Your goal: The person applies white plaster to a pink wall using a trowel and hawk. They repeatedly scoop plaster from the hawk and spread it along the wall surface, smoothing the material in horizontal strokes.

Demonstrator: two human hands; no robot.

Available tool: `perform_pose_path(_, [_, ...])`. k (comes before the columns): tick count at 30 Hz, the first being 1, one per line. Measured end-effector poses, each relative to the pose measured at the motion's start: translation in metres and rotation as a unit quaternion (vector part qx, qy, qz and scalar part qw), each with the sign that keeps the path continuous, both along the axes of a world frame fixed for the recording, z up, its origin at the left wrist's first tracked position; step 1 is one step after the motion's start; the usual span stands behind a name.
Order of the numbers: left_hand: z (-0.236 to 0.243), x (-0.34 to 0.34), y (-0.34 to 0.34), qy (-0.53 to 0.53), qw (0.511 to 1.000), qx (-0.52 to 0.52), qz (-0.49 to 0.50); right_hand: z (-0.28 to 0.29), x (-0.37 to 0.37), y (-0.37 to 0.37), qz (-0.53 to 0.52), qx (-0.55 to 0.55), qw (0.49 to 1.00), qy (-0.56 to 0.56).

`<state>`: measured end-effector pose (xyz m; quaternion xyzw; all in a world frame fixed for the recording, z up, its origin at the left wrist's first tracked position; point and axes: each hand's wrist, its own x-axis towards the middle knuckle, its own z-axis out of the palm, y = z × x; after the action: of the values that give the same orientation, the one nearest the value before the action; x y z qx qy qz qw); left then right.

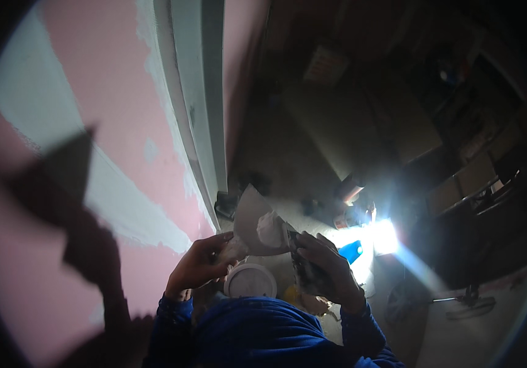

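Observation:
In front of my body, my left hand [205,264] is closed around the whitened handle end of a putty knife [248,214]. Its broad blade points up and away, and a lump of white joint compound [270,230] sits on it. My right hand [329,265] grips a dark flat tool with pale smears [307,273]; its exact kind is hard to make out in the shade. The upper edge of this tool meets the right side of the blade, beside the compound. My fingers partly hide both handles.
To my left rises a pink drywall [110,80] with white compound bands, ending in a corner edge [180,92]. Below my hands is a round white bucket [250,282]. A glaring work lamp [386,237] stands on the floor at right, near dim boards [466,181].

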<state>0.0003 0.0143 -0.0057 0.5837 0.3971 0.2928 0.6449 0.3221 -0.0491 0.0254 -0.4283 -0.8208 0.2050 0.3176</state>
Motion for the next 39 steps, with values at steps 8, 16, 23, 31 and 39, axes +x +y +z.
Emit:
perform_pose_path(8, [-0.003, -0.004, 0.003, -0.030, 0.999, 0.032, -0.012, -0.003, 0.018, 0.025, -0.047, -0.245, 0.920, 0.303])
perform_pose_path(16, [0.004, 0.002, -0.001, -0.022, 0.997, -0.029, 0.063, 0.046, 0.004, 0.012, 0.030, 0.097, 0.955, -0.278])
perform_pose_path(23, [0.014, 0.005, -0.004, 0.034, 0.996, -0.032, 0.081, 0.044, -0.007, 0.028, 0.049, 0.165, 0.926, -0.336])
perform_pose_path(31, [0.011, 0.006, -0.003, 0.040, 0.981, 0.013, 0.189, 0.008, -0.004, 0.055, 0.039, 0.134, 0.936, -0.324])
perform_pose_path(39, [-0.014, -0.051, -0.028, -0.126, 0.948, 0.022, 0.293, -0.164, -0.033, 0.121, -0.034, -0.342, 0.683, 0.645])
